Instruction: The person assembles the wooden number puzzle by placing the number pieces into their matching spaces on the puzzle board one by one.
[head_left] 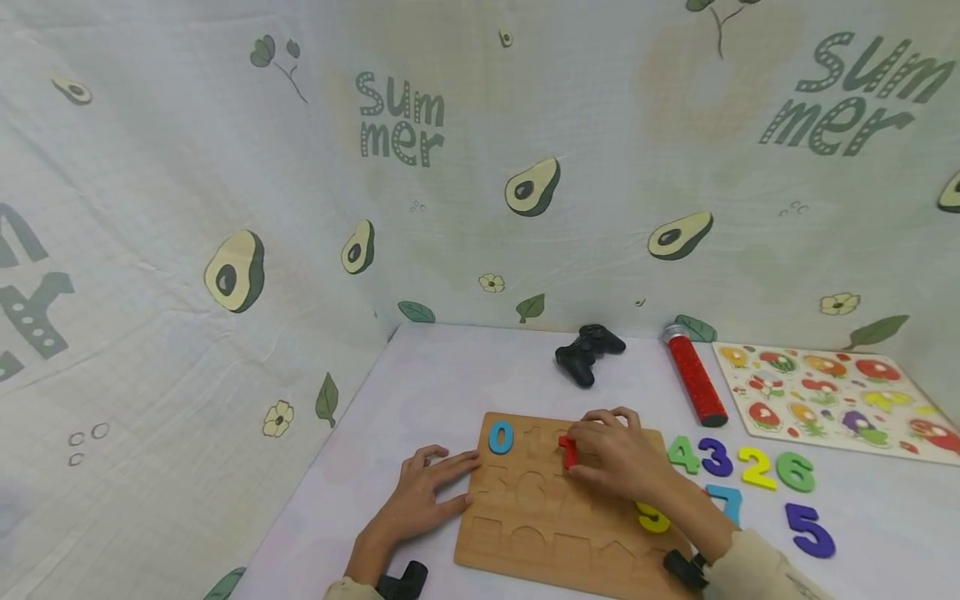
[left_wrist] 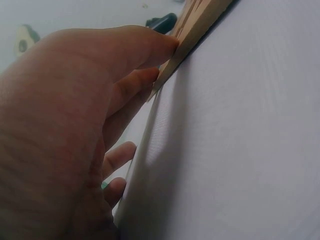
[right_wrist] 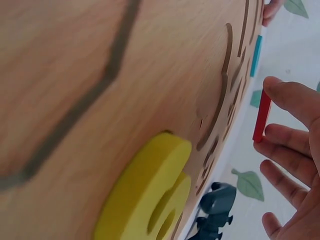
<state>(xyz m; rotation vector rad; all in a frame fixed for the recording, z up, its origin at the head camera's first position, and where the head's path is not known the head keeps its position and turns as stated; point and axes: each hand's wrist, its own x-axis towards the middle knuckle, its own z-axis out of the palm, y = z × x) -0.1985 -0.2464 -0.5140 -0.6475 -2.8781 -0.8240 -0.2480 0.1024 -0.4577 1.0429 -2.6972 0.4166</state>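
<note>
A wooden number board [head_left: 525, 533] lies flat on the white table. A blue 0 [head_left: 501, 437] sits in its top-left slot and a yellow number [head_left: 652, 518] lies at its right side. My right hand [head_left: 579, 448] pinches a red number piece [head_left: 568, 451] over the board's top row; the right wrist view shows the red piece [right_wrist: 261, 116] held between thumb and fingers [right_wrist: 292, 97], just above the board [right_wrist: 125, 75]. My left hand [head_left: 450, 479] lies flat on the table, its straight fingers [left_wrist: 150, 50] touching the board's left edge [left_wrist: 197, 30].
Loose foam numbers lie right of the board: green 4 [head_left: 683, 454], purple 3 [head_left: 716, 457], yellow 2 [head_left: 756, 467], green 6 [head_left: 795, 472], blue 7 [head_left: 726, 502], purple 5 [head_left: 810, 530]. Behind are a black game controller [head_left: 588, 352], a red cylinder [head_left: 696, 379] and a fruit puzzle [head_left: 836, 398]. Cloth walls enclose the left and back.
</note>
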